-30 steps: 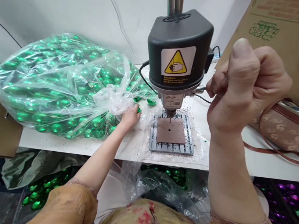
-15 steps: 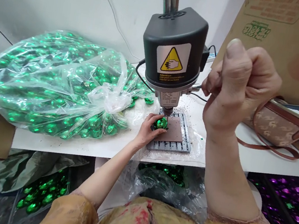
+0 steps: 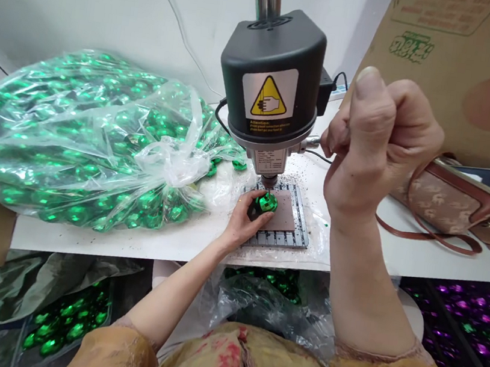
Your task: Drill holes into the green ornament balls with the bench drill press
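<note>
One green ball, frame centre, pinched by your left hand, may skid if your right hand, upper right, clasping the lever, presses off-centre.

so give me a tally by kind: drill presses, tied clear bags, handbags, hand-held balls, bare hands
Drill press: 1
Tied clear bag: 1
Handbag: 1
Hand-held green ball: 1
Left hand and right hand: 2
Total: 6

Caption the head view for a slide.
The left hand holds a green ball beneath the drill while the right hand grips the lever.
</note>
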Demonstrator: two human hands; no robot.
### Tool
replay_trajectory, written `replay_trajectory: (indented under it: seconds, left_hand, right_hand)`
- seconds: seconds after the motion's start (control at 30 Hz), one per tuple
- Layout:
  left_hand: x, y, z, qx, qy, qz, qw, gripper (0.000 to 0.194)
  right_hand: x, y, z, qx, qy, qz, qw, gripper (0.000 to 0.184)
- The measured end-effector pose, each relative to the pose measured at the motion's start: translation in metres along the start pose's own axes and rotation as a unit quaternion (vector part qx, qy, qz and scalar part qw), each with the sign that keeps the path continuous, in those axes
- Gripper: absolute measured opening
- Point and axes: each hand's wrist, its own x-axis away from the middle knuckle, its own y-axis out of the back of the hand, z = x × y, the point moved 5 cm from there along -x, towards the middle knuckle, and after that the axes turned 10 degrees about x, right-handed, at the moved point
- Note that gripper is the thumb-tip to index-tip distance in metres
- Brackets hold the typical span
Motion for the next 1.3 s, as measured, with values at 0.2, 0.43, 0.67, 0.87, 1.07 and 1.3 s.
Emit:
replay_trajectory:
  seconds: [0.2, 0.43, 0.67, 0.87, 1.07, 1.3]
  left_hand:
    - [0.000, 0.002, 0.004, 0.052, 0.020, -0.011, 0.998, 0.055]
    - [-0.005, -0.006, 0.008, 0.090, 0.013, 0.030, 0.995, 0.061]
    - [-0.004, -0.014, 0.007, 0.117, 0.031, 0.011, 0.993, 0.060]
    - [-0.003, -0.014, 0.009, 0.120, 0.044, -0.003, 0.992, 0.059]
    - [-0.002, -0.014, 0.009, 0.124, 0.038, 0.001, 0.992, 0.062]
    - [-0.001, -0.014, 0.011, 0.121, 0.036, 0.003, 0.992, 0.062]
  right_hand:
    - [0.001, 0.001, 0.000, 0.027, 0.018, -0.001, 0.999, 0.050]
    - [0.002, 0.001, 0.000, 0.040, 0.018, -0.003, 0.999, 0.050]
    - [0.004, 0.002, -0.001, 0.037, 0.012, -0.005, 0.999, 0.051]
    - [0.014, 0.005, -0.006, -0.037, 0.063, -0.046, 0.996, 0.056]
    - [0.025, 0.011, -0.010, -0.057, 0.060, -0.044, 0.996, 0.058]
    - [0.032, 0.016, -0.015, -0.049, 0.073, -0.070, 0.994, 0.058]
